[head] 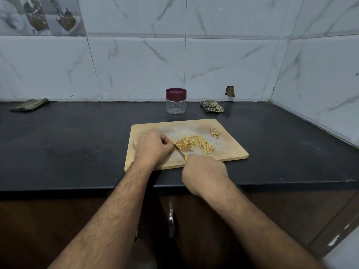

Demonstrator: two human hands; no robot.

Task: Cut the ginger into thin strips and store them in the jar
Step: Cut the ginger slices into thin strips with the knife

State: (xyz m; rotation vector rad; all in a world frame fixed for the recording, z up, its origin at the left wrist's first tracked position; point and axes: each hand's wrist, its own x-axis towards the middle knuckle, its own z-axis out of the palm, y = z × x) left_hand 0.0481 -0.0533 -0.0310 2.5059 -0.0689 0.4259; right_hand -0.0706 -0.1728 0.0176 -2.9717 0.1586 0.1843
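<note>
We are well into the cutting. A loose pile of ginger strips (196, 143) lies across the middle of the cutting board (229, 150), pale yellow and thin, spread from the knife toward the right. Our left hand (153, 146) sits on the left part of the board with its fingers curled down, knuckles toward the blade; we judge it is holding the last uncut bit of ginger against the wood, but the fingers hide whatever is under them, so we cannot say how much is left. Our right hand (204, 171) is wrapped round the yellow handle of the knife (179, 151), and the blade runs up and left to meet the left fingertips, its point down among the nearest strips. A small heap of peel scraps (214, 133) rests near the board's far right corner, apart from the strips.

The jar (176, 101) stands on the black counter (68, 142) just behind the board. It is clear, looks empty, and its maroon lid (176, 93) is on. So the storing half of the job has not begun: we judge there are a few cuts left at most, then the lid must come off, the strips be gathered and dropped in, and the lid go back on. Two folded cloths (211, 106) lie against the tiled wall, one to each side of the jar.
</note>
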